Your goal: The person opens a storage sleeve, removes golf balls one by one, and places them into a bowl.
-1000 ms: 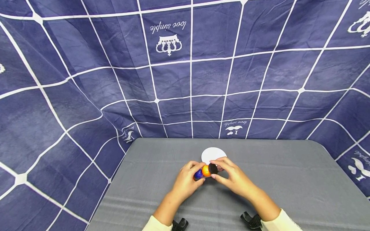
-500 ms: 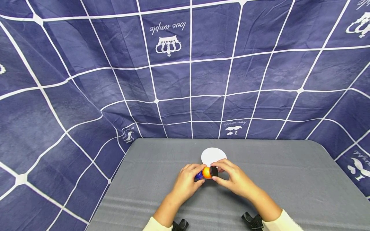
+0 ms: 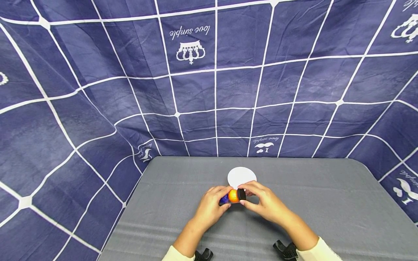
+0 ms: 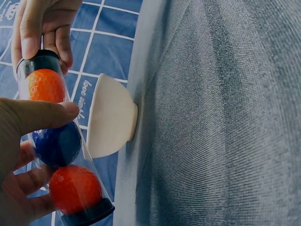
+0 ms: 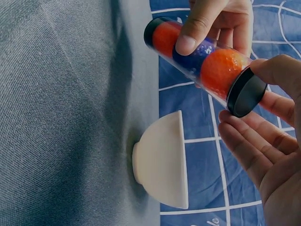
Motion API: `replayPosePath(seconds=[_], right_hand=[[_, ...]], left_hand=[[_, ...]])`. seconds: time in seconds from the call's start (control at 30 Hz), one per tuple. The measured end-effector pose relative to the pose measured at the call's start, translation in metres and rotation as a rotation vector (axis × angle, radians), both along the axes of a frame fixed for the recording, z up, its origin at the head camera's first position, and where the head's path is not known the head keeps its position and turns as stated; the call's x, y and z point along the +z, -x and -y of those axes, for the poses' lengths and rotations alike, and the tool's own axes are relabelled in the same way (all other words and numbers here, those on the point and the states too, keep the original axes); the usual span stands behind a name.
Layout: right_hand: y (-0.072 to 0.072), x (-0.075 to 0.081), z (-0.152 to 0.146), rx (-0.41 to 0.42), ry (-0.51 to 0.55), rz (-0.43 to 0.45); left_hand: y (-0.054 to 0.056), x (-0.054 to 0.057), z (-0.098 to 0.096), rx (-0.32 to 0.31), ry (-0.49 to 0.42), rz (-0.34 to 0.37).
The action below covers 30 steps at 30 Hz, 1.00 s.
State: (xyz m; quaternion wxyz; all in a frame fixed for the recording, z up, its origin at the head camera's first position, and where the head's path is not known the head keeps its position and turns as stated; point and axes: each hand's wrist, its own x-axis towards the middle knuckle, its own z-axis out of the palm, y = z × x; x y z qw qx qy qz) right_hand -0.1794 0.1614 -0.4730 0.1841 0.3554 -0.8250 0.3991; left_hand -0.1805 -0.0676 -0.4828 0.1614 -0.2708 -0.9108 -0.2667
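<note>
My left hand (image 3: 210,203) grips a clear plastic tube (image 4: 89,162) round its middle, thumb across it. Inside sit three dimpled balls like golf balls: an orange ball (image 3: 233,195), a dark blue ball (image 4: 57,143) and a red ball (image 4: 75,189). Black caps close both ends. At the orange ball's end, my right hand (image 3: 265,200) pinches the black cap (image 5: 247,92) between thumb and fingers. The tube is held tilted above the table, its other black cap (image 4: 88,213) showing beyond my left fingers.
A white bowl (image 3: 241,175) stands upright on the grey cloth-covered table (image 3: 310,188), just beyond my hands. Behind and at the sides hangs a blue curtain (image 3: 241,87) with white lines. Black wrist mounts (image 3: 285,250) are on both forearms.
The tube has shifted slightly nearer to me and turned a little, so the cap now faces more to the right. Both hands keep their hold.
</note>
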Motion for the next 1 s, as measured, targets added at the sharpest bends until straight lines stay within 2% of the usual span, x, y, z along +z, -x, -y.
replayPosePath(seconds=[0.4,0.77,1.0], right_hand=[[0.0012,-0.0019,-0.0005,0.055,0.044,0.056],[0.001,-0.0009,-0.0006,0.022,0.078,0.079],[0.0035,0.0048,-0.0092,-0.038,0.076,0.014]], left_hand=[[0.0016,-0.0017,0.0031,-0.026,-0.057,0.014],[0.001,-0.0021,0.0028,-0.027,-0.078,0.035],[0.0015,-0.0024,0.0034,-0.014,-0.111,0.05]])
